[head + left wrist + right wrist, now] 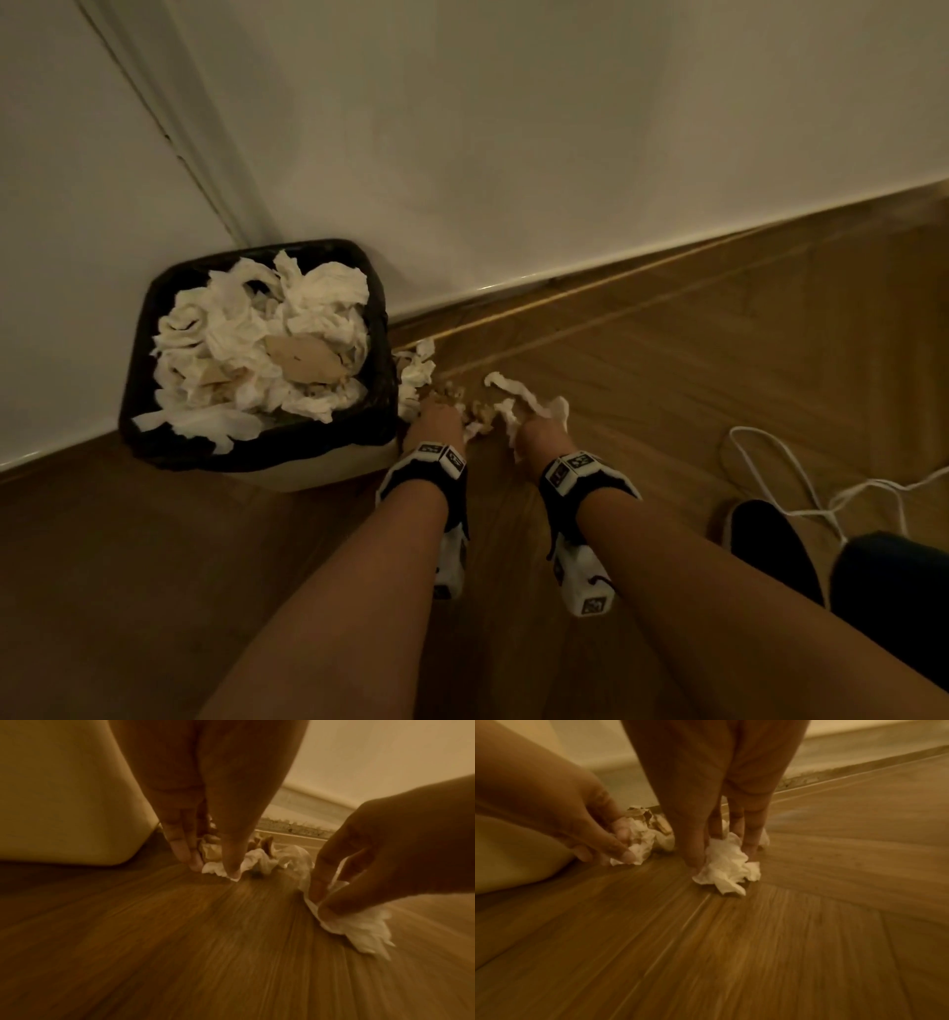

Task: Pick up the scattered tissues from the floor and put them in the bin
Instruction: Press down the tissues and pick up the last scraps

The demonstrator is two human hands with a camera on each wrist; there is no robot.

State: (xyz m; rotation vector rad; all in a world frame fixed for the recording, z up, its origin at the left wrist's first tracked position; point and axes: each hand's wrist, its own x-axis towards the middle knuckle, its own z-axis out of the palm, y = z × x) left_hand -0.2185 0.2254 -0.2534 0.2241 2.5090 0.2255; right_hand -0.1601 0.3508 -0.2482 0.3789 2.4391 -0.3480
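A bin [154, 411] lined with a black bag stands in the corner, heaped with white tissues [257, 334] and brown scraps. Just right of it, white tissues [418, 372] and brown paper bits lie on the wooden floor. My left hand [436, 416] reaches down beside the bin, and its thumb and fingers pinch a crumpled tissue [216, 868] on the floor. My right hand [536, 431] pinches another crumpled white tissue [727, 866] against the floor between thumb and fingers. A long twisted tissue [513, 388] trails away from the right hand.
White walls and a skirting board [565, 267] close off the corner behind the bin. A white cable [801, 493] loops over the floor at the right, next to a dark slipper [770, 545]. Bare wooden floor [719, 370] stretches to the right and the front.
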